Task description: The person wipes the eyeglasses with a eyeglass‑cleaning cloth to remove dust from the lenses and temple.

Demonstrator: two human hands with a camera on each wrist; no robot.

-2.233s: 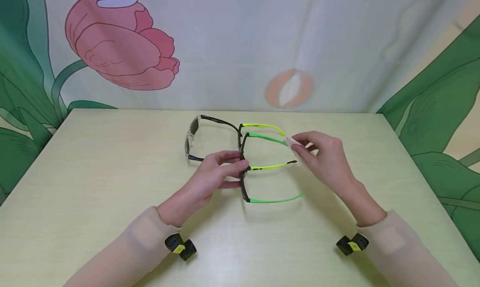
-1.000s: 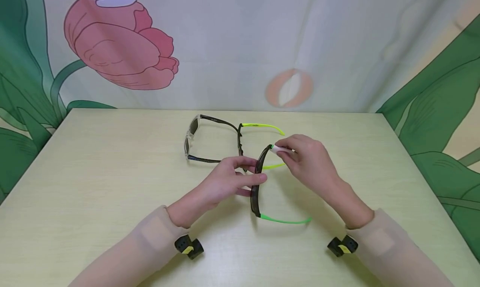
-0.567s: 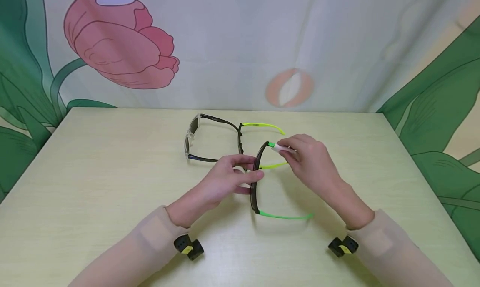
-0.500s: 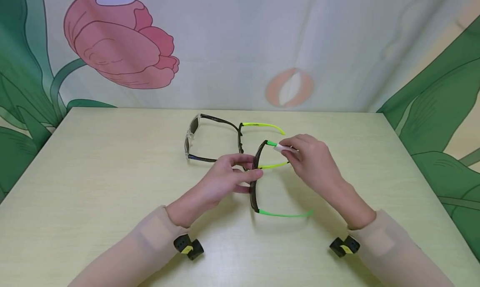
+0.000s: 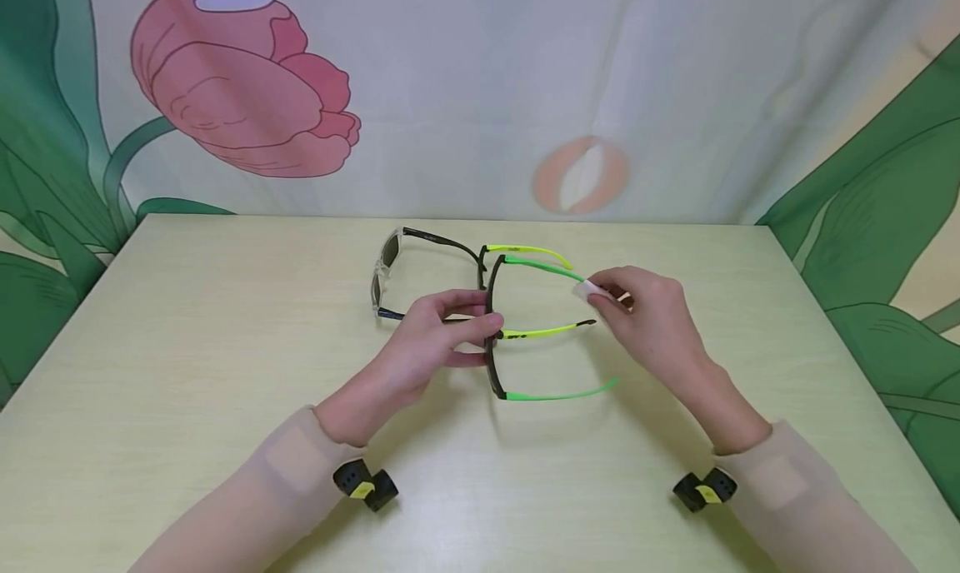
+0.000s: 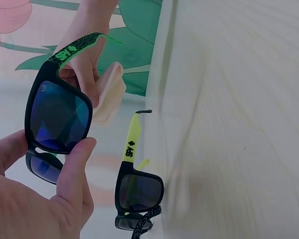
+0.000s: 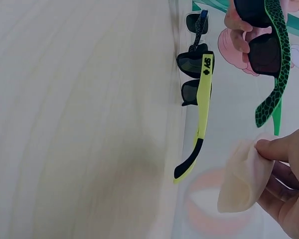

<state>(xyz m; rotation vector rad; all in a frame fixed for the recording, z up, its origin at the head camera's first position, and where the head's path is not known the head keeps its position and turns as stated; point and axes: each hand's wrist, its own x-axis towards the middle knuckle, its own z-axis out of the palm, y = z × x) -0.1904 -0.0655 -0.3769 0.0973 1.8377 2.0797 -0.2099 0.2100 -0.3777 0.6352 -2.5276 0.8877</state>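
Note:
My left hand [image 5: 416, 340] grips the front of black-framed sunglasses [image 6: 60, 117] between thumb and fingers, holding them above the table with both green temples spread to the right. Between the thumb and fingers of my right hand [image 5: 656, 319] is a thin whitish cloth [image 7: 244, 174], at the tip end of the far green temple [image 5: 543, 266]. In the right wrist view the cloth hangs folded from the fingertips. Behind the held pair, black sunglasses with yellow temples [image 5: 536, 333] stand on the table, partly covered by the left hand and the held frame.
Clear-framed sunglasses with dark temples [image 5: 390, 252] stand farther left, their temples reaching to the yellow pair. All lie on a pale wooden table [image 5: 187, 373]. A printed curtain [image 5: 450, 98] hangs along its back edge.
The right hand and cloth have slid rightward from near the hinge of the far green temple to its tip. The left hand and held sunglasses have moved slightly left and away, turning a little.

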